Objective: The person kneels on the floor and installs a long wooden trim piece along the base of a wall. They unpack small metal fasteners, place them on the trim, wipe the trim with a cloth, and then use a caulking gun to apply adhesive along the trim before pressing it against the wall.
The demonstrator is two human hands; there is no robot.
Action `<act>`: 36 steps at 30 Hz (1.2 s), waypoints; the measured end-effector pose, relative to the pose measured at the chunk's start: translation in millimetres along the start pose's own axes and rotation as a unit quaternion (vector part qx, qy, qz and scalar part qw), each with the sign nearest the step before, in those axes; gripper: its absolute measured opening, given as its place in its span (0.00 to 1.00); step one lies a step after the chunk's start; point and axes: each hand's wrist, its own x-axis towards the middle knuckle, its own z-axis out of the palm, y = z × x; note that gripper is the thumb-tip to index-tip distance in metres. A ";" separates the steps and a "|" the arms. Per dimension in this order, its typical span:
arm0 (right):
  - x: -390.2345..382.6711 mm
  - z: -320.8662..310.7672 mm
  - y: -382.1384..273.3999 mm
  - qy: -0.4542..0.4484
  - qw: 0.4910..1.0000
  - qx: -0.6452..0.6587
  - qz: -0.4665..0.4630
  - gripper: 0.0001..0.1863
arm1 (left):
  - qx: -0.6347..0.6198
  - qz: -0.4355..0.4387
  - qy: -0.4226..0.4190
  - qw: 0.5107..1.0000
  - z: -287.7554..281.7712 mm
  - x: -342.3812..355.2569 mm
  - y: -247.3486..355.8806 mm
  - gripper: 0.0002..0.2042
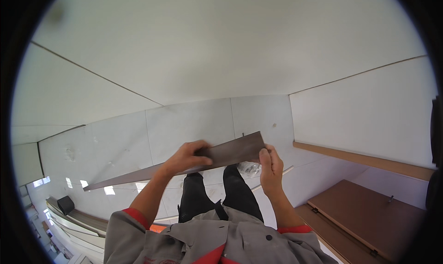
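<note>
Brown board [236, 150] slants lengthwise, lower left to upper right.

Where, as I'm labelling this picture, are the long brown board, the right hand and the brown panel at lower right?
Long brown board [233, 151]: head view, on its broad face, between the two hands.
Right hand [272, 170]: head view, on the middle of the hand.
Brown panel [367, 214]: head view, on its flat face.

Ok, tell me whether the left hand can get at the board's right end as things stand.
Likely yes: the left hand is at the board, and the face between it and that end looks bare. The right hand grips only the near corner, leaving the far corner free.
</note>
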 end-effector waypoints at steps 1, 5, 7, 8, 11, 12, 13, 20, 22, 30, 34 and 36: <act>2.2 -4.7 2.8 -0.021 1.000 -0.005 0.013 0.12 | -0.026 0.048 0.016 0.998 20.0 18.7 12.6 0.16; 9.3 -14.6 12.0 -0.081 0.994 0.049 0.054 0.11 | -0.076 0.054 -0.015 0.995 64.2 70.1 66.4 0.14; 14.4 -26.9 15.1 -0.075 0.994 0.041 0.073 0.10 | -0.037 0.052 -0.011 0.998 73.2 79.2 69.3 0.12; 17.2 -27.7 16.3 -0.073 0.992 0.058 0.090 0.10 | -0.018 0.050 -0.009 0.999 75.7 83.0 69.5 0.11; 21.8 -20.9 24.2 -0.053 0.982 0.122 0.134 0.11 | 0.008 0.033 0.026 0.999 79.0 90.6 67.4 0.11; 21.9 -14.7 28.4 -0.040 0.978 0.151 0.139 0.11 | 0.007 0.005 0.020 1.000 78.0 95.3 65.6 0.11; 22.3 -9.6 31.9 -0.027 0.973 0.180 0.145 0.11 | 0.007 -0.024 0.013 1.000 75.9 101.4 63.7 0.10; 44.5 8.3 64.7 0.053 0.954 0.226 0.189 0.16 | -0.171 -0.017 -0.086 0.981 39.9 127.7 21.6 0.11; 53.9 8.3 82.0 0.041 0.954 0.217 0.204 0.16 | -0.136 -0.015 -0.069 0.988 41.9 142.7 4.4 0.12; 76.8 7.4 182.7 0.012 0.949 0.164 0.269 0.15 | 0.010 -0.123 0.004 0.992 68.1 208.0 -81.4 0.17; 93.0 3.9 259.1 0.037 0.935 0.202 0.290 0.16 | -0.086 -0.064 -0.044 0.993 66.2 244.1 -159.7 0.14; 102.7 2.0 299.0 0.048 0.929 0.229 0.286 0.17 | -0.138 -0.024 -0.052 0.989 66.4 258.8 -199.7 0.13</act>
